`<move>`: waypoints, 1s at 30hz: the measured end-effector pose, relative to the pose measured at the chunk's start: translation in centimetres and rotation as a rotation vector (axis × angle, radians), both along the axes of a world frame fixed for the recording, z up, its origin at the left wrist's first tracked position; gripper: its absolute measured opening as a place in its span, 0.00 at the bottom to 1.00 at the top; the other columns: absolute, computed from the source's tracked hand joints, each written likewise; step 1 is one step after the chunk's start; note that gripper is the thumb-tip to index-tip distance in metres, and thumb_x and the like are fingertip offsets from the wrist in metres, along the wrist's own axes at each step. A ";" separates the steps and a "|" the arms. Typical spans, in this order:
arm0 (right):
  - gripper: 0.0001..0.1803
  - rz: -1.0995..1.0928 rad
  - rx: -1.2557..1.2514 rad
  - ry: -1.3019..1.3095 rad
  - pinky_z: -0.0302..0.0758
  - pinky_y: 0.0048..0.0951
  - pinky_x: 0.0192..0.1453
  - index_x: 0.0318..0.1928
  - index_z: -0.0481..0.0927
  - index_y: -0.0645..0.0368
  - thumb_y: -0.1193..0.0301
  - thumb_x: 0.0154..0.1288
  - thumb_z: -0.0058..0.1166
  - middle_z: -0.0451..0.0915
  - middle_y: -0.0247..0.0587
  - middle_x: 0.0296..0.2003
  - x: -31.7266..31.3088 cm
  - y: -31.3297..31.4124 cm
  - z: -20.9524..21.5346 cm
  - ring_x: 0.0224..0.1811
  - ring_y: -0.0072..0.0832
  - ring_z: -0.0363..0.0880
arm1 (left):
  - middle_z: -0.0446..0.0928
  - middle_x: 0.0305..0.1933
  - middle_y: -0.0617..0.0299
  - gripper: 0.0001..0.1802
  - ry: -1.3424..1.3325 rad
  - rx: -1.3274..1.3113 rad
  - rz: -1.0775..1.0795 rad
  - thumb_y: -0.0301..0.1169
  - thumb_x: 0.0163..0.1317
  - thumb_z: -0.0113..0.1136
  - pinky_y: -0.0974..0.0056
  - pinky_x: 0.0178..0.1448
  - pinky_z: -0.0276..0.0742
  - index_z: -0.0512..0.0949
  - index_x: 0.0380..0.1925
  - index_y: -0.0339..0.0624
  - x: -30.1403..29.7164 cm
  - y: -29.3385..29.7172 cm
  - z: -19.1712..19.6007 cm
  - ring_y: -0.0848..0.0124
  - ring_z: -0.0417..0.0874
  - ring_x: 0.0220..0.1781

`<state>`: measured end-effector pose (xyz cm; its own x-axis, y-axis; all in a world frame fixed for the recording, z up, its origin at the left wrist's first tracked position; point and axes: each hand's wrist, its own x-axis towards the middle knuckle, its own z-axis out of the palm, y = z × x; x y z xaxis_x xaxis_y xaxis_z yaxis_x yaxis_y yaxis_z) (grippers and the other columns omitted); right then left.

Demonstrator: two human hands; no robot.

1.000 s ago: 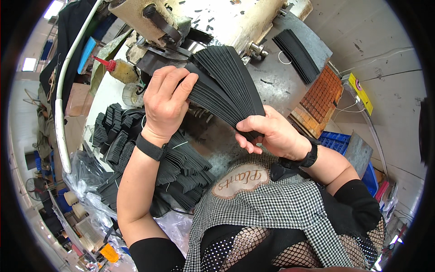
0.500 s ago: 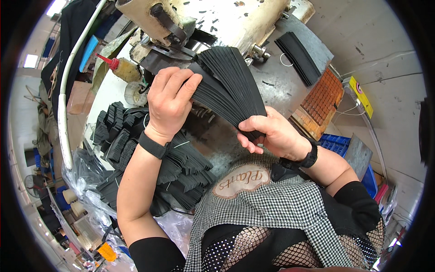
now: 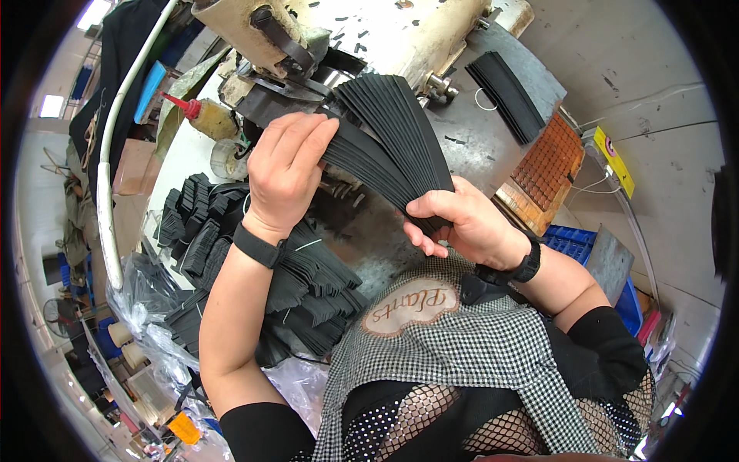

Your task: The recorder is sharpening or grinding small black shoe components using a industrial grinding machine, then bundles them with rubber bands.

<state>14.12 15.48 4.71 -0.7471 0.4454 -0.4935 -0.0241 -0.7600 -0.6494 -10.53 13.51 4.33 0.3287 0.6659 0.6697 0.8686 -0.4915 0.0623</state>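
A fanned stack of flat black strips (image 3: 396,127) stretches between my hands in front of a cream-coloured machine (image 3: 385,42). My right hand (image 3: 477,227) grips the near end of the stack, thumb on top and fingers curled underneath. At the far left side of the fan, my left hand (image 3: 286,165) is closed on the strips that are split off from the rest, right beside the machine's dark metal working parts (image 3: 289,96). Its thumb and fingertips press on the strip ends, partly hiding them. The far ends of the other strips spread out by the machine body.
Left of my lap lies a heap of tied black strip bundles (image 3: 304,266). One more bundle (image 3: 504,96) rests on the metal plate at right, near a brown gridded block (image 3: 543,162) and a blue crate (image 3: 568,245). A red-tipped bottle (image 3: 206,117) stands at the left.
My left hand has shifted slightly left and down, pulling back a little from the machine. The fan has spread a bit; my right hand keeps its grip nearly in place.
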 end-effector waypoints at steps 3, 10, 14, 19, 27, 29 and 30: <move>0.09 0.003 0.007 0.025 0.68 0.19 0.16 0.35 0.74 0.67 0.72 0.63 0.48 0.78 0.42 0.22 0.2 -0.3 0.2 0.17 0.22 0.74 | 0.78 0.39 0.55 0.24 -0.031 0.000 -0.024 0.13 0.33 0.55 0.58 0.45 0.78 0.80 0.37 0.35 0.1 -0.3 0.0 0.56 0.80 0.42; 0.08 0.012 0.010 0.020 0.69 0.19 0.16 0.35 0.75 0.67 0.73 0.63 0.48 0.79 0.42 0.22 0.0 -0.2 0.3 0.18 0.22 0.75 | 0.78 0.37 0.58 0.21 0.009 0.003 -0.003 0.15 0.35 0.57 0.59 0.43 0.79 0.81 0.35 0.38 0.1 0.1 0.4 0.58 0.80 0.41; 0.08 0.005 -0.010 0.021 0.68 0.19 0.15 0.33 0.75 0.67 0.72 0.63 0.48 0.79 0.42 0.22 0.0 -0.1 -0.1 0.18 0.22 0.75 | 0.78 0.37 0.58 0.21 0.022 0.024 0.016 0.15 0.35 0.57 0.59 0.43 0.79 0.82 0.35 0.38 0.2 0.1 0.4 0.58 0.79 0.41; 0.09 0.005 0.000 0.028 0.68 0.19 0.16 0.32 0.76 0.66 0.71 0.63 0.49 0.79 0.41 0.22 0.1 -0.1 -0.3 0.18 0.21 0.76 | 0.78 0.38 0.59 0.21 0.044 0.013 0.022 0.16 0.36 0.58 0.59 0.43 0.79 0.82 0.36 0.39 0.2 0.0 0.2 0.59 0.78 0.42; 0.11 -0.011 0.000 0.023 0.67 0.20 0.17 0.30 0.77 0.66 0.70 0.64 0.50 0.79 0.41 0.22 0.2 -0.2 -0.3 0.18 0.21 0.76 | 0.79 0.38 0.58 0.21 0.033 0.001 0.016 0.16 0.36 0.58 0.59 0.45 0.79 0.81 0.37 0.38 0.1 0.0 -0.1 0.58 0.79 0.42; 0.11 0.003 0.010 0.019 0.67 0.20 0.17 0.30 0.77 0.66 0.70 0.64 0.49 0.79 0.41 0.23 0.2 -0.3 -0.1 0.18 0.22 0.76 | 0.79 0.38 0.58 0.21 0.026 -0.005 0.013 0.16 0.37 0.58 0.59 0.45 0.79 0.81 0.37 0.38 -0.1 -0.2 0.0 0.58 0.80 0.41; 0.11 -0.001 0.013 0.019 0.67 0.20 0.17 0.30 0.77 0.66 0.70 0.64 0.49 0.79 0.41 0.23 0.3 -0.3 0.0 0.18 0.22 0.76 | 0.79 0.38 0.58 0.20 0.014 0.009 -0.010 0.16 0.37 0.59 0.59 0.45 0.79 0.81 0.37 0.38 -0.1 -0.1 0.0 0.58 0.80 0.41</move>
